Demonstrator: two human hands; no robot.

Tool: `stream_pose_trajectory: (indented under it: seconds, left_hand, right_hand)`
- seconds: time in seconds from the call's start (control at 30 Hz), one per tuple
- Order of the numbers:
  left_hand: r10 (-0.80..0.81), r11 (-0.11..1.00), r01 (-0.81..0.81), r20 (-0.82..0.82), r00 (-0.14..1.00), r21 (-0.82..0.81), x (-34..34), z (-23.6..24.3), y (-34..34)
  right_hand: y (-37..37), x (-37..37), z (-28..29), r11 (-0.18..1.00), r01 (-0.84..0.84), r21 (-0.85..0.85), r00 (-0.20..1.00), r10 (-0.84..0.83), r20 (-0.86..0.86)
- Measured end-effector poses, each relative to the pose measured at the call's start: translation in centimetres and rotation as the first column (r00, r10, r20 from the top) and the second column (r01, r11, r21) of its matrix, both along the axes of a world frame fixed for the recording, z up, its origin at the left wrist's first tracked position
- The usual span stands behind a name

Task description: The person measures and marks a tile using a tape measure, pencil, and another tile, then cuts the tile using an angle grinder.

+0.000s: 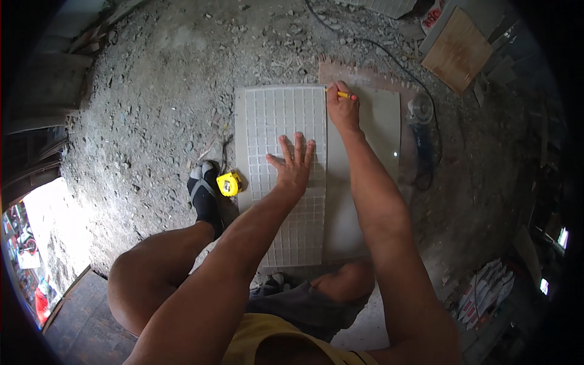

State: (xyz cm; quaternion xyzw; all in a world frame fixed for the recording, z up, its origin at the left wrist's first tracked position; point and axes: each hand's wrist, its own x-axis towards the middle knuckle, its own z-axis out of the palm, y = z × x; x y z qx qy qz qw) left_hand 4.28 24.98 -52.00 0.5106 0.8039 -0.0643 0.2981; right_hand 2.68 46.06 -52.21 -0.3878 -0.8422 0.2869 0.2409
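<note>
The left hand (294,163) lies flat with its fingers spread wide, palm pressed down on a pale tile with a grid-patterned face (281,152), close to that tile's right edge. The right hand (342,109) is closed around a yellow pencil (344,95), pinching it so that its tip meets the top right corner of the gridded tile, just where that edge runs over a smooth grey tile (371,152) lying underneath and to the right. The gridded tile overlaps the smooth one along a straight vertical line between the two hands.

Both tiles rest on rough ground strewn with gravel and rubble (158,97). Left of the gridded tile, just beside its edge, sits a yellow tape measure (229,183), and next to that the person's foot in a dark sock (204,191). To the right of the smooth tile an angle grinder (421,128) lies near the edge, its black cable (389,58) looping up and away. Beyond the tiles' top edge a notched trowel (359,76) lies touching the smooth tile. A brown board (457,50) lies well apart at the upper right. The gravel to the upper left is open.
</note>
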Motion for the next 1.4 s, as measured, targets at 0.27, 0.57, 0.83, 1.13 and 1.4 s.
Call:
stream_pose_trajectory:
  seconds: [0.27,0.57,0.83,1.13,1.4]
  left_hand:
    - [-0.009,0.998,0.013,-0.070,0.998,0.054,0.4,-0.5,-0.4]
    - [-0.004,0.999,0.008,0.091,0.996,-0.039,0.0,0.9,-0.2]
    - [0.075,0.986,-0.082,0.048,0.996,0.144,1.0,0.4,-3.8]
    - [0.915,0.336,-0.926,0.292,0.278,-0.173,12.1,-2.2,-27.1]
    - [0.897,0.250,-0.906,0.434,0.085,-0.341,9.3,-5.1,-30.9]
  right_hand:
    - [-7.3,9.6,-0.7,0.998,0.012,-0.065,0.997,-0.007,0.073]
    - [-33.5,38.7,4.2,0.659,0.286,-0.696,0.444,0.553,0.705]
    - [-32.9,38.0,2.6,0.735,0.494,-0.465,0.655,0.038,0.755]
    - [-37.4,34.7,-0.3,0.649,0.624,-0.435,0.733,-0.293,0.614]
    - [-41.0,30.8,-1.2,0.507,0.516,-0.690,0.854,-0.368,0.369]
